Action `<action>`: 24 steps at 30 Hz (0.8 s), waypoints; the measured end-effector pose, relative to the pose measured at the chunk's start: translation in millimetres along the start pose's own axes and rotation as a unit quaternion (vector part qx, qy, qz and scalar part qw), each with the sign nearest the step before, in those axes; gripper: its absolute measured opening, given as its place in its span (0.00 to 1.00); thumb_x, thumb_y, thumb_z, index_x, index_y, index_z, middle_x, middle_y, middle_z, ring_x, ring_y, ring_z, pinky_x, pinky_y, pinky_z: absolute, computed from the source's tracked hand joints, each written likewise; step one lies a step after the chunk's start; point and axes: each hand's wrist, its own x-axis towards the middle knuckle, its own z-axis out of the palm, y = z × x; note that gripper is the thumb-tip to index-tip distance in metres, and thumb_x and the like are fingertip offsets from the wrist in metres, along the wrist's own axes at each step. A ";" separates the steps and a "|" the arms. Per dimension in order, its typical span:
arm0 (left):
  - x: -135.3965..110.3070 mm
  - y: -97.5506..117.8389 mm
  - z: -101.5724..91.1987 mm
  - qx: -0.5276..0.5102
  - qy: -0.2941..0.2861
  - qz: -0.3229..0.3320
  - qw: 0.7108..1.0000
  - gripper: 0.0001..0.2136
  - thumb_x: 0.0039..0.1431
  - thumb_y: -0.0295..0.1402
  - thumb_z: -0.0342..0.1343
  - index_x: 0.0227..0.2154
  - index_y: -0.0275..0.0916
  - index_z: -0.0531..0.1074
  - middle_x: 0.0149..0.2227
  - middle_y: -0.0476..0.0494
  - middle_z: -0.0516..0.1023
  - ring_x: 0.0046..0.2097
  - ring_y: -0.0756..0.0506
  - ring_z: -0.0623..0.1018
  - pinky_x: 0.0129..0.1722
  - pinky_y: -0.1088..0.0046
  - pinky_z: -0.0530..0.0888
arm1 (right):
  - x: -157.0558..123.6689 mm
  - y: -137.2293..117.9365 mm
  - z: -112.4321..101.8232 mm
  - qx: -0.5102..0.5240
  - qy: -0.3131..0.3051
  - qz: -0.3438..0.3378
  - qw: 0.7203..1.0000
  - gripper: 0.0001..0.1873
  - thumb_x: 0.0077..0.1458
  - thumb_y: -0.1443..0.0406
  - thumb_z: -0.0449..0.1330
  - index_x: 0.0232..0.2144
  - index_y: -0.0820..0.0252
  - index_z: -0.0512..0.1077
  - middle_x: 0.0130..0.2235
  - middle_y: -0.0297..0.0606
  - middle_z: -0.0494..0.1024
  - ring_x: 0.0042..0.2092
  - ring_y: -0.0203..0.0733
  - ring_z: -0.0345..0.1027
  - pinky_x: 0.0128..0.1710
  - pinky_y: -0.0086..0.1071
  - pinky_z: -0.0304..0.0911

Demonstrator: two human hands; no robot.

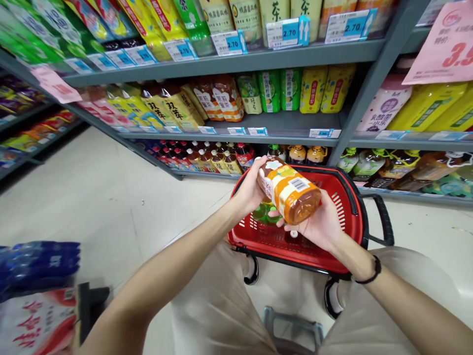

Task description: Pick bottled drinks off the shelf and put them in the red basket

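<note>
A large bottle of brown tea (286,190) with an orange and cream label lies tilted between my two hands, above the basket. My left hand (253,185) is wrapped round its upper end at the left. Under its base, my right hand (321,222) supports it with the fingers partly spread beneath. The red shopping basket (343,190) with black rim and handle stands on the floor between my feet. Inside it, green bottles (260,213) show partly below the tea bottle; the rest of the contents is hidden by my hands.
Grey shelves (288,129) full of drink bottles run across in front. Large bottles (218,160) stand on the bottom level. A grey stool (291,328) is below me. Blue-wrapped packs (46,264) and a red-white carton (39,323) sit at the lower left.
</note>
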 end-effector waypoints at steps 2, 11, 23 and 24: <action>3.1 4.1 -1.6 -0.010 0.002 0.023 1.000 0.23 0.53 0.52 0.71 0.42 0.39 0.79 0.41 0.44 0.86 0.42 0.41 0.83 0.49 0.62 0.78 | -0.5 -2.2 3.4 -0.002 0.008 -0.010 1.000 0.41 0.63 0.38 0.56 0.59 0.66 0.72 0.43 0.55 0.86 0.39 0.53 0.82 0.40 0.42 0.79; 6.8 28.1 -10.0 -0.082 0.030 0.074 0.993 0.20 0.56 0.51 0.69 0.38 0.39 0.77 0.41 0.42 0.86 0.48 0.38 0.84 0.53 0.60 0.78 | 3.8 7.7 14.7 -0.083 0.167 -0.154 0.970 0.34 0.48 0.48 0.78 0.52 0.55 0.77 0.56 0.44 0.83 0.50 0.50 0.80 0.41 0.37 0.81; 8.5 25.6 -22.3 -0.035 -0.003 0.024 0.999 0.13 0.58 0.39 0.63 0.40 0.35 0.82 0.44 0.39 0.87 0.50 0.38 0.85 0.56 0.59 0.80 | -10.4 -3.4 -11.6 -0.634 0.098 -0.470 0.607 0.42 0.56 0.62 0.75 0.68 0.51 0.64 0.64 0.51 0.75 0.64 0.58 0.73 0.64 0.56 0.71; 8.0 25.5 -21.6 -0.036 -0.004 0.022 0.999 0.12 0.57 0.38 0.63 0.38 0.35 0.82 0.43 0.39 0.87 0.51 0.37 0.85 0.56 0.58 0.80 | -12.9 -5.1 -14.1 -0.672 0.073 -0.490 0.550 0.44 0.57 0.63 0.75 0.71 0.52 0.62 0.65 0.54 0.73 0.65 0.59 0.72 0.63 0.57 0.71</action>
